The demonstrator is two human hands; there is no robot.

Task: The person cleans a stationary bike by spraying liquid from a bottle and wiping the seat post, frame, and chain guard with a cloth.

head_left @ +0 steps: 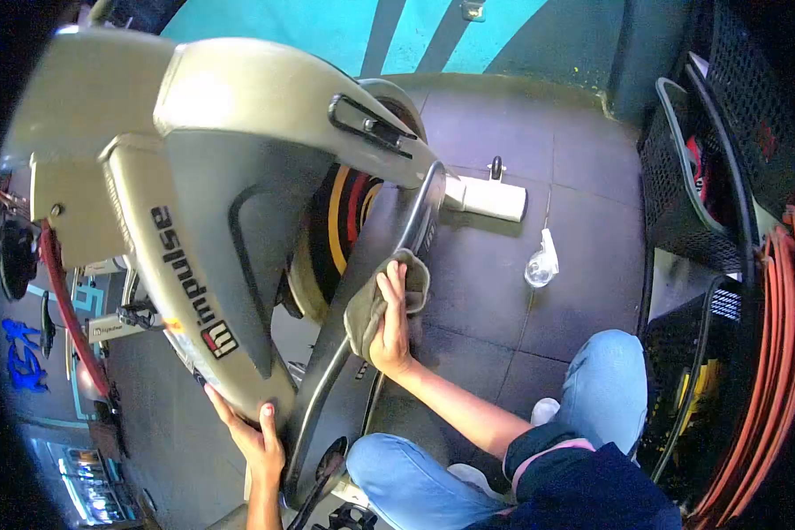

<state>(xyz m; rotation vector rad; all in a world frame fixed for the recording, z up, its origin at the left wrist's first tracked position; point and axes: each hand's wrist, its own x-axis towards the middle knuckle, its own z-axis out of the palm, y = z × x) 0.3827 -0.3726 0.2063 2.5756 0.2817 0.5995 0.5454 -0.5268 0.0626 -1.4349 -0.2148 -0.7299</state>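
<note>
My right hand (pixel 392 331) holds a grey-green cloth (pixel 369 309) pressed against the dark side cover (pixel 340 329) of an exercise machine, along its curved metal edge. My left hand (pixel 254 437) rests on the lower end of the machine's beige frame (pixel 185 274), which bears the word impulse. Its thumb and fingers are apart on the frame and hold nothing loose. Behind the dark cover, a round wheel with yellow and red stripes (pixel 340 221) shows in part.
A clear spray bottle (pixel 540 268) lies on the dark tiled floor (pixel 495 309). Beyond it is the machine's white foot bar (pixel 490 198). Black baskets (pixel 693 190) and orange bands (pixel 773 353) stand at the right. My bent knees are at the bottom.
</note>
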